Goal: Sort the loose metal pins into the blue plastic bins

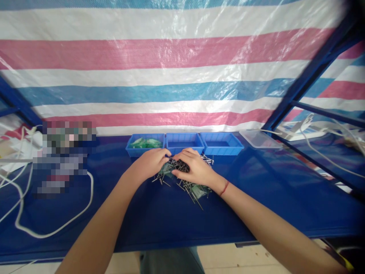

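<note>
A loose pile of nail-like metal pieces (189, 187), long and thin, lies on the blue tabletop, with small greenish plastic packets (199, 191) among them. My left hand (152, 161) reaches the pile's left edge, its fingers bent and pressed together; whatever is between them is hidden. Over the middle of the pile rests my right hand (196, 166), thumb spread away from the fingers, touching the metal pieces. Just behind the hands, three blue bins stand in a row: the left bin (131, 152) contains green packets (145, 143), beside the middle bin (185, 147) and the right bin (224, 149).
A clear plastic lid or tray (261, 139) lies right of the bins. White cables (90, 190) loop over the left of the blue table (154, 224), near a blurred-out patch. Blue metal posts (302, 72) and a striped plastic sheet (171, 53) bound the space behind.
</note>
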{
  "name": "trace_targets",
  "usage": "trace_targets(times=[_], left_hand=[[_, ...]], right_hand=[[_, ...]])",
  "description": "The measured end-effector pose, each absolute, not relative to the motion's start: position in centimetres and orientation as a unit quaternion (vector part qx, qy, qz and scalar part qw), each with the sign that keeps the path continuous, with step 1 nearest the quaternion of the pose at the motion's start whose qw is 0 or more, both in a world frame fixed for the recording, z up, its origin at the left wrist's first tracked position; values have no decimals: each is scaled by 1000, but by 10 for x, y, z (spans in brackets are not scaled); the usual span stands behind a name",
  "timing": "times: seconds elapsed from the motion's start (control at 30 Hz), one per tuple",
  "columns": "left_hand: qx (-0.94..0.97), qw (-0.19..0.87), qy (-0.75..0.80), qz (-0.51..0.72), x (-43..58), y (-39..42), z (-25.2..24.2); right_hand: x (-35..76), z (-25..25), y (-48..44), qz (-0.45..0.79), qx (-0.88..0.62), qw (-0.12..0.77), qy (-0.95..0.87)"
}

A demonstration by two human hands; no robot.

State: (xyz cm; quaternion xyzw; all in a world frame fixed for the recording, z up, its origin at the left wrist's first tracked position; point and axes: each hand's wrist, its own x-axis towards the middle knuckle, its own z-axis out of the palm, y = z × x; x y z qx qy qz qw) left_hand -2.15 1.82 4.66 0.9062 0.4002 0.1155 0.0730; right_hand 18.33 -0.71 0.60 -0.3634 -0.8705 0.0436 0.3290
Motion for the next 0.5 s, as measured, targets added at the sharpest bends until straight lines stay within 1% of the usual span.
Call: trace_targets(times=[0.07, 0.13, 0.2, 0.37, 0.5], left_hand=[[907, 112, 402, 54, -23, 17, 48], [903, 112, 415, 17, -23, 15, 48], [901, 105, 420, 9, -21, 14, 45], [922, 126, 363, 48, -21, 17, 40], [910, 96, 382, 132, -20, 19, 46]], right_hand=[[186, 8, -12, 47, -357, 338, -870], [187, 11, -17, 50, -348, 353, -867], [188, 15, -21, 51, -341, 367, -864], [187, 16, -24, 58, -338, 374, -862], [190, 9, -19, 56, -358, 381, -851]])
